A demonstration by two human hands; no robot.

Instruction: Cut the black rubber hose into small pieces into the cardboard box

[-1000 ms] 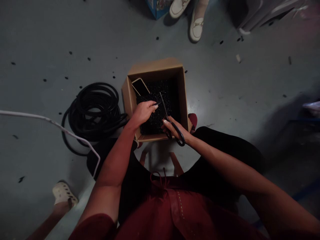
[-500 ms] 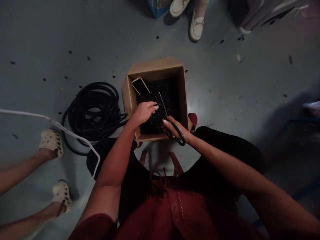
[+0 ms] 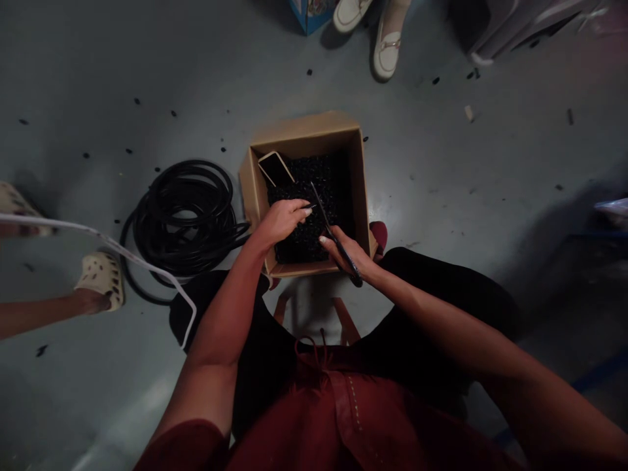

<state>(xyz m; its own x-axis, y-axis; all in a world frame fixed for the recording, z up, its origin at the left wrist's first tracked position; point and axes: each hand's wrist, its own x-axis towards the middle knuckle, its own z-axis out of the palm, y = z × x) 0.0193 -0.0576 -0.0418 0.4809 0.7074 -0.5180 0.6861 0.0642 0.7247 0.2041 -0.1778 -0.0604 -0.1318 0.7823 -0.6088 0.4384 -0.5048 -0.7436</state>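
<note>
Fingers of the left hand (image 3: pixel 282 221) were drawn together on one short length of black tubing (image 3: pixel 307 207), just above a heaped pile of small black tubing pieces (image 3: pixel 304 229), too many to count. The right hand (image 3: pixel 347 252) was clamped round one pair of black-handled scissors (image 3: pixel 338 245), its narrow metal blades lying together and pointing up across the pile, with their tips near the left fingertips. Both hands sat over the near side of one open cardboard box (image 3: pixel 304 127), which stood on the grey floor (image 3: pixel 441 163) with the pile filling its bottom. One smartphone (image 3: pixel 275 169) lay tilted in the far left corner of the box, resting on the pile. Just left of the box lay one coil of black tubing (image 3: pixel 184 219), its loose end reaching the box wall, and one white cable (image 3: pixel 98 239) arched past the coil. Dozens of small black bits (image 3: pixel 171 113) dotted the floor. Farther out stood one pair of white loafers (image 3: pixel 387 55) beyond the box, one pair of perforated white clogs (image 3: pixel 101 281) at the left, and one blue carton (image 3: pixel 307 13) at the top edge.
</note>
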